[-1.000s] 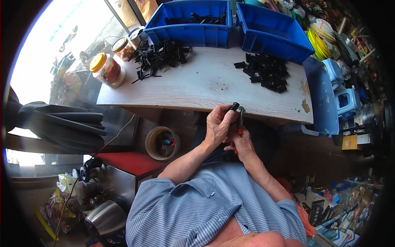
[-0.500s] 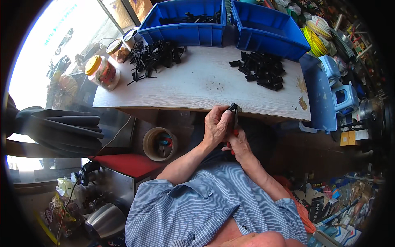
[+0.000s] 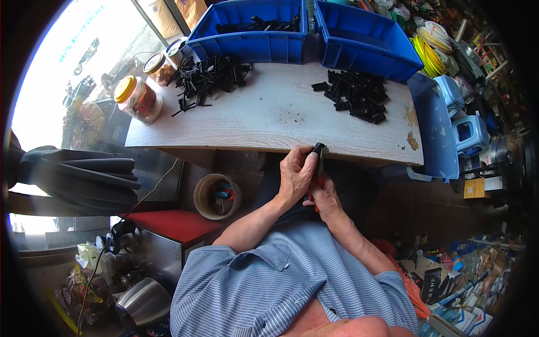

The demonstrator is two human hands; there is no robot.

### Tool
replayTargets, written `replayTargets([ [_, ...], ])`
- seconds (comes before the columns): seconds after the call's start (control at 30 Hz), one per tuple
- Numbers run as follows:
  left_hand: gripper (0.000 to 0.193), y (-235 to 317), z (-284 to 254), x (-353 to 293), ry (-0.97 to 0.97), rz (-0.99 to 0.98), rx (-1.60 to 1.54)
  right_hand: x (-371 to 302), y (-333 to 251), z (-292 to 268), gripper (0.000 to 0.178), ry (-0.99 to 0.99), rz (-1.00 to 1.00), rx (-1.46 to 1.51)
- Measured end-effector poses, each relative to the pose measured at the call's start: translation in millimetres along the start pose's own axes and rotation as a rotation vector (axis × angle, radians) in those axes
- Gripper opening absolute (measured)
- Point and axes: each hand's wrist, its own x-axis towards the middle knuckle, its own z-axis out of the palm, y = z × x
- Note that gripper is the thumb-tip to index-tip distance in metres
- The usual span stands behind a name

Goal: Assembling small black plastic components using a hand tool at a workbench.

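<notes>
At the table's front edge, my left hand [image 3: 296, 174] is closed, pinching a small black plastic part [image 3: 319, 147] between thumb and fingers. My right hand [image 3: 327, 199] is wrapped round the red handles of a pair of pliers [image 3: 320, 182]. Their jaws point away from me and reach up to the black part; whether they bite on it is too small to tell. A loose pile of thin black pieces [image 3: 209, 78] lies at the far left of the table. Chunkier black parts [image 3: 357, 95] are heaped at the far right.
Two blue bins [image 3: 247, 47] [image 3: 368, 55] stand at the back of the table [image 3: 258, 121]; the left one holds black pieces. A yellow-lidded jar [image 3: 138, 100] sits near the left edge. Below stands a round bucket [image 3: 196, 196]. Blue stools [image 3: 470, 135] are at the right.
Both hands stay almost in place. The black part and the pliers' tip have shifted very slightly; nothing has been taken up or let go.
</notes>
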Motion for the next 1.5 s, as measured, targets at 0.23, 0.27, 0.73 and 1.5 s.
replayTargets([
  [0.23, 0.018, -5, 6, -2, 0.027, 0.064, 0.035, 0, -1, 4, 0.047, 0.028, 0.003, 0.071],
  [0.27, 0.017, -5, 7, -3, 0.031, 0.062, 0.059, 1, 2, 4, 0.044, 0.01, 0.022, 0.096],
  [0.73, 0.021, 16, 14, 8, -0.016, 0.181, 0.287, -3, -16, 2, 0.039, 0.028, -0.032, 0.246],
  [1.5, 0.056, 43, 68, 55, -0.424, 0.277, 0.551, 12, 19, -40, 0.028, 0.109, 0.008, 0.48],
])
